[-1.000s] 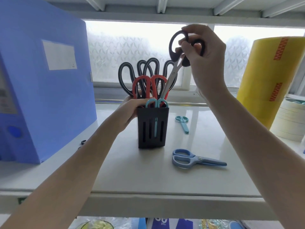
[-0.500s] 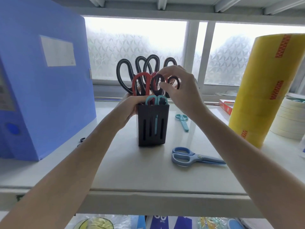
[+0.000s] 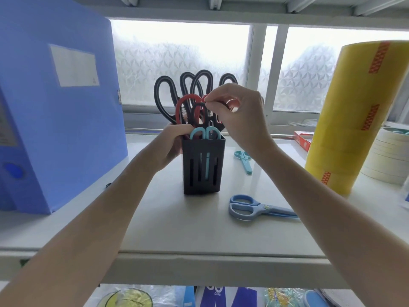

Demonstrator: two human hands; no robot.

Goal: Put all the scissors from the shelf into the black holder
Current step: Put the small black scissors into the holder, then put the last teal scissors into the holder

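The black holder (image 3: 202,167) stands mid-shelf, packed with several scissors: tall black-handled pairs (image 3: 164,96), a red-handled pair (image 3: 182,105) and a small teal pair (image 3: 204,132) at the front. My left hand (image 3: 174,140) grips the holder's left side. My right hand (image 3: 238,114) is above the holder, fingers pinched on the handle of a black scissors (image 3: 200,111) that sits down in it. Blue scissors (image 3: 254,208) lie flat on the shelf (image 3: 199,229) to the front right. Small teal scissors (image 3: 244,160) lie behind them.
A big blue file box (image 3: 55,111) stands at the left. A tall yellow tape roll (image 3: 358,111) and stacked white tape rolls (image 3: 389,156) stand at the right, with a red box (image 3: 303,139) behind. A window runs along the back.
My right hand has come down from high above the holder, and the black scissors it carried now sits in the holder. My left hand stayed on the holder.
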